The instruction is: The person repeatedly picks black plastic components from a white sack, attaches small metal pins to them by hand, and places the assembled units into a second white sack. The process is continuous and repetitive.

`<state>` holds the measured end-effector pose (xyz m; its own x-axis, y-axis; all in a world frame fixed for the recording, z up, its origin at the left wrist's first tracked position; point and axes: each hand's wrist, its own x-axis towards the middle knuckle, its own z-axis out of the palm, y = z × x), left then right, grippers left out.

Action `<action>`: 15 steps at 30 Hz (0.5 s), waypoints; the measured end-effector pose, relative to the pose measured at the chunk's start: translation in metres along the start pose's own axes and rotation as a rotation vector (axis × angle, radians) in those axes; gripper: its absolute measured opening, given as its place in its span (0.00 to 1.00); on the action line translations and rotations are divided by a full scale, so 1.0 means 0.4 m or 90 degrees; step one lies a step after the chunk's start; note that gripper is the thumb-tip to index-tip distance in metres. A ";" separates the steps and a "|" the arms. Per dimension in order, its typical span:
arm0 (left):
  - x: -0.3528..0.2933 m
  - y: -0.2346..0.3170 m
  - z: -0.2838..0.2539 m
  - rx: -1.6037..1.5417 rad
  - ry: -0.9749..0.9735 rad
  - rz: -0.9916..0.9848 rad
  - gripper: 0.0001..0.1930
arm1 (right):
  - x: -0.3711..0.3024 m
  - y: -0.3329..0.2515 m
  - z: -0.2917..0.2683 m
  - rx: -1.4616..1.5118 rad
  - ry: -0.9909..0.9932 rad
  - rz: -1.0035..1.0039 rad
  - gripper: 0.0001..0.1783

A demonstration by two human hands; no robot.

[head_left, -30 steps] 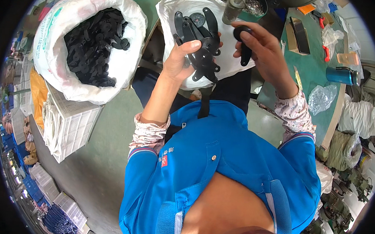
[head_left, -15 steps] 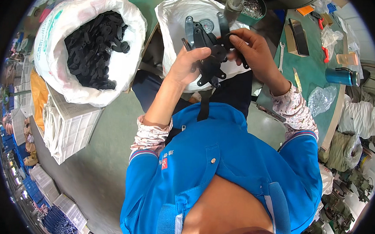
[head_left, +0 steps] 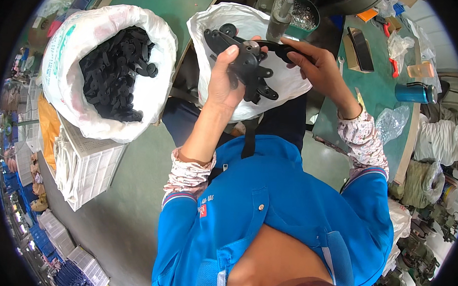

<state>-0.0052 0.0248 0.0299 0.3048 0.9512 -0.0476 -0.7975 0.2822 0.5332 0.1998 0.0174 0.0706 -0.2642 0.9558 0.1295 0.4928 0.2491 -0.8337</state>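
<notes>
Upper centre of the frame: stack of black plastic parts (head_left: pixel 248 71) clamped in the left hand (head_left: pixel 223 83), thumb on top, fingers wrapped behind. Just right of it, the right hand (head_left: pixel 316 64) closed around a single black part (head_left: pixel 280 48) whose end touches the stack. Both forearms raised from the lower centre, elbows bent, floral sleeves pushed back over blue jacket cuffs. Directly behind the hands, an open white bag (head_left: pixel 256 25) holding more black pieces. At upper left, a larger white sack (head_left: pixel 153 97) full of black parts, resting on a white crate (head_left: pixel 90 172). At upper right, a green counter (head_left: pixel 382 94) with a teal bottle (head_left: pixel 417 93), clear plastic wrap (head_left: pixel 391 123) and a dark tray (head_left: pixel 361 49).
</notes>
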 end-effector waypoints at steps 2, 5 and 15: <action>0.000 -0.002 0.004 -0.011 0.004 0.000 0.32 | -0.004 0.008 0.007 0.103 0.016 0.040 0.16; -0.009 -0.008 0.004 -0.024 -0.019 -0.047 0.31 | 0.002 0.018 0.005 0.203 0.069 0.058 0.15; -0.017 -0.002 0.003 0.008 -0.028 -0.058 0.27 | 0.176 -0.096 -0.105 0.301 0.203 -0.067 0.16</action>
<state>-0.0061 0.0181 0.0309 0.3985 0.9153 -0.0589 -0.7591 0.3651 0.5389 0.1974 0.0816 0.1342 0.0077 0.9476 0.3194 0.0343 0.3190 -0.9471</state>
